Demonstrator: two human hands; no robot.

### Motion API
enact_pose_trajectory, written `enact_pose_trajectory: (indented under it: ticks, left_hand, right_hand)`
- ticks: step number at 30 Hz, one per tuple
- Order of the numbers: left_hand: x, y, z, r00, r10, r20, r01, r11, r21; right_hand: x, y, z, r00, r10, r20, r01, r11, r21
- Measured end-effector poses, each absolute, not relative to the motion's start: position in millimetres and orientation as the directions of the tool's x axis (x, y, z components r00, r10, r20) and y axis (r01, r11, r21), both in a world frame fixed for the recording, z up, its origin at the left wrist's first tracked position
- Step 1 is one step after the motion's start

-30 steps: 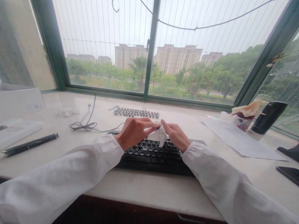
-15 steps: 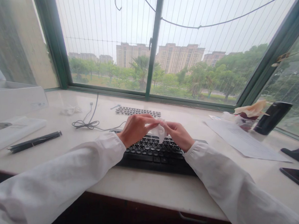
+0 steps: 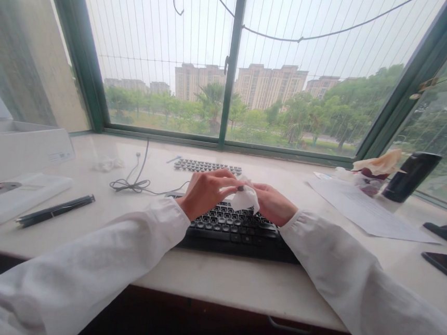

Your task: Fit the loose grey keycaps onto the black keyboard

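A pale stone desk (image 3: 213, 284) fills six o'clock. At twelve o'clock, a green-framed window (image 3: 232, 64) with thin bars admits flat grey daylight, showing apartment blocks (image 3: 250, 86) and trees (image 3: 329, 119).

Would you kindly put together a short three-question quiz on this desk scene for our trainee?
1. True or false: both hands meet above the keyboard.
2. What does the left hand pinch against the tissue? A) pen B) small dark piece C) phone
3. Fill in: the loose row of keycaps lies between the keyboard and the ____.

Key
1. True; the right hand cups the tissue there.
2. B; it looks like a keycap, though too small to be sure. The pen lies far left, the phone far right.
3. Window.
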State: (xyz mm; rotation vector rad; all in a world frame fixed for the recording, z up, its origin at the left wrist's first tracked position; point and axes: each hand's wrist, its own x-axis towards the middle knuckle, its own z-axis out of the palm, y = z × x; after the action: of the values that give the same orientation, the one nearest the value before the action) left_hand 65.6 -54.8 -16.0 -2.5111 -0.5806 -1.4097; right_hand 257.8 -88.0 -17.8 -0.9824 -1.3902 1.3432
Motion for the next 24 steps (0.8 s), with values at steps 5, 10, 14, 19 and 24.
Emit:
enact_pose_trajectory:
  ticks: [5,10,14,19,24]
  left_hand:
    - [63.1,-52.6,-17.3,0.516,0.190,0.835,0.444,-0.893,-0.072]
    - [63.0,-52.8,-19.3,0.542,0.223,0.810,0.468,-0.881,-0.070]
    - [63.7,-54.5,-17.5,0.565,0.274,0.779,0.488,-0.872,-0.047]
    - [63.6,-54.6,-13.4,0.551,0.291,0.782,0.462,-0.887,0.004]
    - [63.3,-53.1,-10.6,0.550,0.288,0.784,0.406,-0.913,0.050]
  right_hand:
    - [261.2,-87.3,-19.3,-0.210,0.970,0.122,0.081,0.142,-0.987]
    - [262.9,-84.5,-18.7,-0.131,0.966,0.222,0.393,0.256,-0.883]
    - [265.0,-78.9,-21.5,-0.142,0.946,0.292,0.524,0.322,-0.788]
    - [284.0,-73.6,-16.0,0.033,0.913,0.406,0.718,0.261,-0.646]
    - [309.9,-69.5,-10.9,0.158,0.912,0.377,0.966,-0.064,-0.249]
